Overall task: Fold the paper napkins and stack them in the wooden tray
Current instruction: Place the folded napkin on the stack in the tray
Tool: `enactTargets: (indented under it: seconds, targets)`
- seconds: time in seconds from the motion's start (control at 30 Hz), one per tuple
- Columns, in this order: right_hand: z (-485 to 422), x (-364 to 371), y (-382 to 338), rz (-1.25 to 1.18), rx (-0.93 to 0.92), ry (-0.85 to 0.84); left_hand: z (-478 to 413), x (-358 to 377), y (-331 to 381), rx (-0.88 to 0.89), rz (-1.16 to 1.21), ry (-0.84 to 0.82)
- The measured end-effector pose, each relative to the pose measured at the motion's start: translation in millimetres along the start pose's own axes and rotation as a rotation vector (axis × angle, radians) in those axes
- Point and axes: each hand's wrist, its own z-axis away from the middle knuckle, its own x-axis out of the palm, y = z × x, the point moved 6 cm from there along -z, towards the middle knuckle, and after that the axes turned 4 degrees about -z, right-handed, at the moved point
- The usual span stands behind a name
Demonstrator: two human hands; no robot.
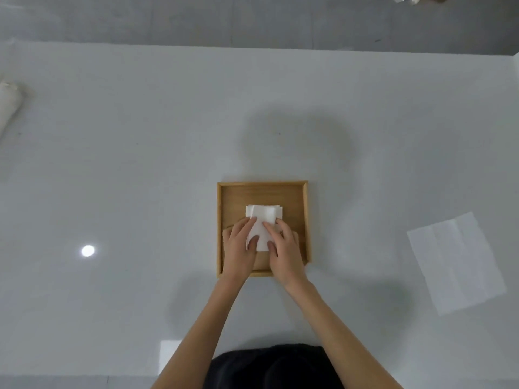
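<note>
A square wooden tray (302, 197) sits on the white table, just ahead of me. Inside it lies a small stack of folded white napkins (264, 216). My left hand (238, 248) and my right hand (285, 249) both rest on the near part of the top folded napkin, thumbs and fingertips pinching its left and right edges. The near half of the stack is partly hidden by my fingers. An unfolded white napkin (456, 261) lies flat on the table to the right of the tray.
A white cloth roll (9, 103) lies at the table's far left edge. The table's far edge runs across the top, with grey floor beyond. A bright light reflection (88, 250) shows left of the tray.
</note>
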Motion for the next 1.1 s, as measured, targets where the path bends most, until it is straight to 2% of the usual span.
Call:
enactTargets:
  seconds: [0.13, 0.27, 0.4, 0.57, 0.67, 0.77, 0.9, 1.0, 1.1]
  targets:
    - [3, 6, 7, 0.104, -0.036, 0.045, -6, 4, -15, -0.010, 0.023, -0.002]
    - [2, 5, 20, -0.049, 0.104, 0.091, -8, 4, -20, -0.016, 0.099, -0.028]
    - [-1, 6, 18, 0.047, 0.078, 0.053, -7, 2, -15, 0.062, -0.022, -0.058]
    - [9, -13, 12, 0.013, 0.043, -0.007, -1, -6, -4, 0.037, -0.099, -0.045]
    - [30, -56, 25, -0.077, 0.003, 0.146, 2, -12, 20, 0.104, -0.243, 0.062]
    - [61, -119, 69, -0.097, 0.048, 0.462, 7, 2, 71, 0.273, -0.342, 0.089]
    - [113, -194, 164, -0.132, 0.356, 0.815, 14, 63, 148, 0.413, -0.323, -0.142]
    - [142, -225, 225, -0.151, 0.595, 0.903, 24, 119, 189, 0.508, -0.485, -0.301]
    - [159, -240, 261, -0.119, 0.723, 0.871, 40, 177, 223, 0.565, -0.605, -0.449]
